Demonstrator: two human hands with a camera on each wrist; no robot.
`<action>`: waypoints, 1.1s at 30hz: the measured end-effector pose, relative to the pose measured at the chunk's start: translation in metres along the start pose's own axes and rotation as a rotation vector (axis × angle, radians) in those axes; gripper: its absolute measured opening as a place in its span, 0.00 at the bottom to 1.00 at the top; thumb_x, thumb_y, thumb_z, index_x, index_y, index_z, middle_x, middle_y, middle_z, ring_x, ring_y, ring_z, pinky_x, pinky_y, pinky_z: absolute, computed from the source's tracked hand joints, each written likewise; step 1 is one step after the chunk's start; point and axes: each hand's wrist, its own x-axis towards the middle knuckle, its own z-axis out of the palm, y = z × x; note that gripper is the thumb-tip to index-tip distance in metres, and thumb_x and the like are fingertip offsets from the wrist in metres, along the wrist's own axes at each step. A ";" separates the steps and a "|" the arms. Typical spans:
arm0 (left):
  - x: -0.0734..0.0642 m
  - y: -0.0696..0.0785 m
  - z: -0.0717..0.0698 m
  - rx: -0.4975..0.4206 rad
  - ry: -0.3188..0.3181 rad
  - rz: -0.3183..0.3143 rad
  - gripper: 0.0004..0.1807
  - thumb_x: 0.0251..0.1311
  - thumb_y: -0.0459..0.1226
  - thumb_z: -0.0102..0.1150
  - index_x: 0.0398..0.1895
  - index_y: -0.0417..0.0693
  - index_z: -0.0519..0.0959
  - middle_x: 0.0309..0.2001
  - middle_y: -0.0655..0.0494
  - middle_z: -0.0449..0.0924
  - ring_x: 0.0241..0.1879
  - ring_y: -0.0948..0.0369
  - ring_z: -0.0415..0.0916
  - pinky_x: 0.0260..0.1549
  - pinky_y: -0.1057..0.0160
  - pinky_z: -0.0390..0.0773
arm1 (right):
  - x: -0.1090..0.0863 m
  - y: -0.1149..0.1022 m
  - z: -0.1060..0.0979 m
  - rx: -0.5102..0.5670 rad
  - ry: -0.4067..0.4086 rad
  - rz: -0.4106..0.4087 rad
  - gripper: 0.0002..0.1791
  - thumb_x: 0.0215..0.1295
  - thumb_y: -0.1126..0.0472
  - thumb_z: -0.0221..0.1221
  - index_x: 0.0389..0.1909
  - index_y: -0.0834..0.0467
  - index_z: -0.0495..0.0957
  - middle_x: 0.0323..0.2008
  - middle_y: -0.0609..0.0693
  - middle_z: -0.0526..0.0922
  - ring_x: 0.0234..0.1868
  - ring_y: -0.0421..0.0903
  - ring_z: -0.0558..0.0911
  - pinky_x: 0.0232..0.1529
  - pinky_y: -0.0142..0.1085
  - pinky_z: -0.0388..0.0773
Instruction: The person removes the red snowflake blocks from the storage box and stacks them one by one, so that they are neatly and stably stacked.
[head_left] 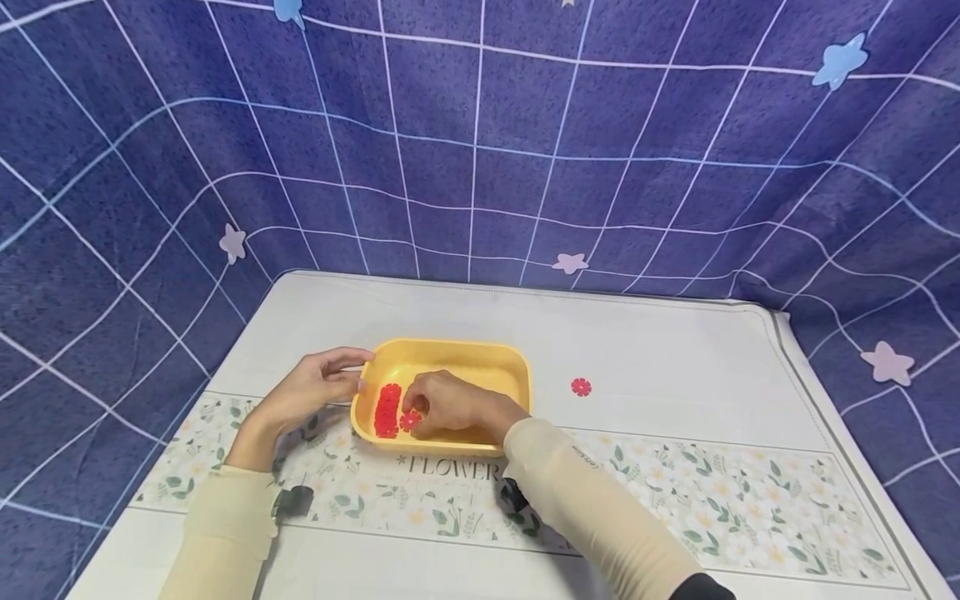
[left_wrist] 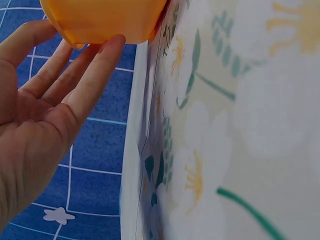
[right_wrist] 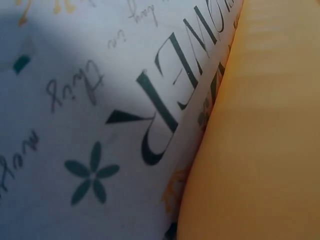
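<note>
A shallow yellow tray (head_left: 457, 351) stands on the table. My right hand (head_left: 450, 402) reaches into it, fingers curled, and pinches a red flower-shaped disc (head_left: 409, 422) just above the tray floor. Beside that disc, a row of overlapping red discs (head_left: 387, 411) lies along the tray's left end. My left hand (head_left: 311, 386) touches the left end of the tray from outside with loosely extended fingers; in the left wrist view, fingertips (left_wrist: 118, 41) rest against the tray's outer wall (left_wrist: 107, 22). The right wrist view has only the tray's side (right_wrist: 255, 140) and the printed cloth, without the hand.
One separate red disc (head_left: 581, 387) lies on the white tablecloth (head_left: 675, 358), right of the tray. A floral printed band (head_left: 712, 500) crosses the cloth under the tray's front. Behind the table hangs a blue gridded curtain (head_left: 517, 100) with star shapes.
</note>
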 end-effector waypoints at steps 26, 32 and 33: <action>-0.001 -0.002 0.001 0.014 0.000 -0.010 0.29 0.66 0.33 0.66 0.69 0.38 0.71 0.69 0.32 0.73 0.63 0.47 0.81 0.49 0.61 0.89 | -0.010 -0.003 -0.016 0.128 0.090 0.004 0.19 0.53 0.58 0.74 0.46 0.55 0.82 0.37 0.43 0.82 0.37 0.36 0.77 0.41 0.23 0.78; 0.000 -0.003 0.001 0.019 0.001 -0.006 0.29 0.67 0.32 0.65 0.70 0.38 0.71 0.69 0.33 0.72 0.64 0.42 0.78 0.49 0.60 0.89 | -0.015 -0.005 -0.030 0.147 0.111 0.006 0.19 0.54 0.61 0.73 0.47 0.56 0.82 0.39 0.46 0.82 0.41 0.39 0.77 0.45 0.24 0.78; 0.000 -0.003 0.001 0.020 0.004 -0.008 0.29 0.66 0.32 0.65 0.70 0.38 0.71 0.69 0.33 0.73 0.64 0.44 0.79 0.49 0.61 0.89 | -0.016 -0.005 -0.032 0.156 0.116 0.008 0.19 0.55 0.61 0.73 0.48 0.56 0.82 0.40 0.46 0.82 0.42 0.39 0.77 0.45 0.25 0.78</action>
